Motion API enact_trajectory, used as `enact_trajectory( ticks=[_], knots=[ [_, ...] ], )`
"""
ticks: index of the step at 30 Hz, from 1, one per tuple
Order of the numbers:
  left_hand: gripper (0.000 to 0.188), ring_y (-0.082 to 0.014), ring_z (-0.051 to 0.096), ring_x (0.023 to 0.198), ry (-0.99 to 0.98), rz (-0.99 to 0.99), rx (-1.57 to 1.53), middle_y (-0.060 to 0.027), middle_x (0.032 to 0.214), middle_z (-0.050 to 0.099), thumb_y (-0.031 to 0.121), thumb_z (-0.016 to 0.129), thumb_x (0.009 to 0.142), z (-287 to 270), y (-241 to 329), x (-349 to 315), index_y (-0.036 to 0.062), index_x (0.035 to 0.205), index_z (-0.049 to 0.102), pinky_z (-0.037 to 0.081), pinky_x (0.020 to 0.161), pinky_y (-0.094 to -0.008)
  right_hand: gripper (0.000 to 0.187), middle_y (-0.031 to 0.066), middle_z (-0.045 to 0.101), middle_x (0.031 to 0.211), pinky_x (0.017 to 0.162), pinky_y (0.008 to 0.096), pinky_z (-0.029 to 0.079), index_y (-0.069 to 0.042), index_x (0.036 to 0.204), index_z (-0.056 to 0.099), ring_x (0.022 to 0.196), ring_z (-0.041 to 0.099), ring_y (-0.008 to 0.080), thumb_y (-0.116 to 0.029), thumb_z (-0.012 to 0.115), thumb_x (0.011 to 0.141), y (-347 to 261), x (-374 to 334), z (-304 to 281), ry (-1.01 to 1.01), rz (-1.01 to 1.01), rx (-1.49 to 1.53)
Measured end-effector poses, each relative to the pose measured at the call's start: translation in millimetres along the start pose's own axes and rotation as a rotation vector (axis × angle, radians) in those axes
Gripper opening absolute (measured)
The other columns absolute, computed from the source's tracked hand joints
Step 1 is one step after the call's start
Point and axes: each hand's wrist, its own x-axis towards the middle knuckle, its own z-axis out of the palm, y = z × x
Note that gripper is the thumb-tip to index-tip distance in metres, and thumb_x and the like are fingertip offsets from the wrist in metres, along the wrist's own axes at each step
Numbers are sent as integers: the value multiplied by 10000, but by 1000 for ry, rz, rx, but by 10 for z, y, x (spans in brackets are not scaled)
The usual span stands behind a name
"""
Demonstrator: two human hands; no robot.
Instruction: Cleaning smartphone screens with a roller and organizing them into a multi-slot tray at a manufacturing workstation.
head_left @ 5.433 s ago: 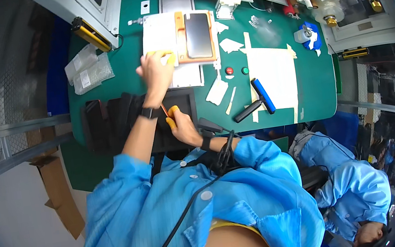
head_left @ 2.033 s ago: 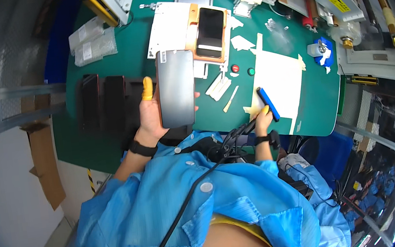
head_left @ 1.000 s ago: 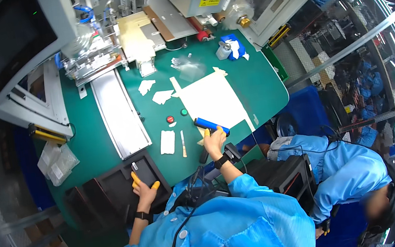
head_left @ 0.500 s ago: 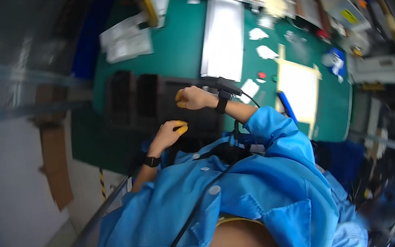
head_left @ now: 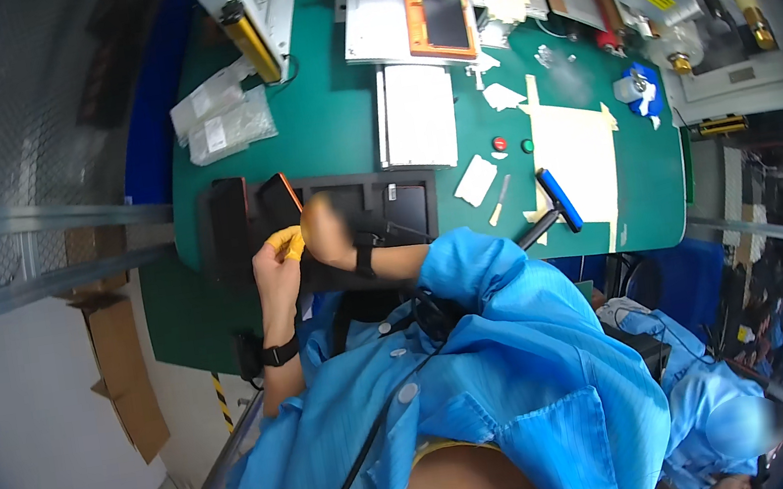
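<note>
My left hand (head_left: 276, 263), with yellow finger cots and a black wrist strap, grips the lower edge of a dark flat panel with an orange rim (head_left: 280, 196). It holds the panel tilted up over the left part of a black compartment tray (head_left: 411, 204). My right hand (head_left: 325, 234) reaches across from the right and sits against the panel's lower right corner. That hand is blurred, so its grip is unclear. Both forearms are in blue smock sleeves.
A blue-handled roller (head_left: 560, 213) lies by a pale sheet (head_left: 575, 151) on the green bench (head_left: 334, 122). A white plate (head_left: 418, 116), an orange frame with a dark panel (head_left: 440, 18), bagged parts (head_left: 219, 124) and machinery lie farther back. Another person in blue sits at lower right.
The blue roller that my right hand held a second ago now lies on the bench. Both hands have come together at the black tray, and the dark panel is now lifted.
</note>
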Motion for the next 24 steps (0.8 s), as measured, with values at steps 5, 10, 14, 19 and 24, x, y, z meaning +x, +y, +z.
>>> enact_trajectory(
  ticks=[5, 10, 14, 19, 24],
  knots=[
    [117, -87, 555, 669, -87, 290, 48, -53, 766, 619, 34, 589, 768, 543, 344, 371, -14, 872, 614, 430, 593, -213, 235, 289, 529, 840, 666, 485, 402, 4, 974, 388, 818, 516, 435, -17, 474, 757, 14, -144, -1067, -100, -508, -71],
    [113, -203, 578, 643, -46, 576, 165, -92, 701, 608, 94, 642, 701, 1356, 636, 857, 34, 796, 634, 445, 611, -281, 330, 213, 548, 868, 679, 370, 432, -32, 1122, 403, 798, 556, 342, 43, 407, 800, 126, -486, -2171, 166, -519, -159],
    [394, -283, 511, 923, 138, 775, 597, -131, 926, 570, 383, 627, 713, 2154, 876, 1035, 31, 889, 620, 420, 775, -394, 301, 107, 539, 878, 643, 276, 404, -56, 1149, 406, 738, 508, 174, 10, 376, 857, 284, -593, -2773, 420, -255, -57],
    [666, -353, 261, 1158, 73, 538, 813, -194, 1198, 382, 577, 636, 583, 2593, 685, 1160, 34, 964, 575, 232, 926, -494, 360, 156, 548, 833, 633, 318, 425, -42, 1133, 405, 716, 549, 246, 66, 364, 792, 331, -243, -2990, 629, -394, 50],
    [236, -206, 582, 660, -275, 322, -206, -100, 745, 560, -22, 505, 714, 2352, 739, 1203, -20, 949, 517, 477, 569, -311, 367, 226, 519, 948, 764, 388, 405, -43, 1103, 414, 871, 518, 376, 57, 361, 754, 238, 391, -2913, 667, -412, 144]
  ],
)
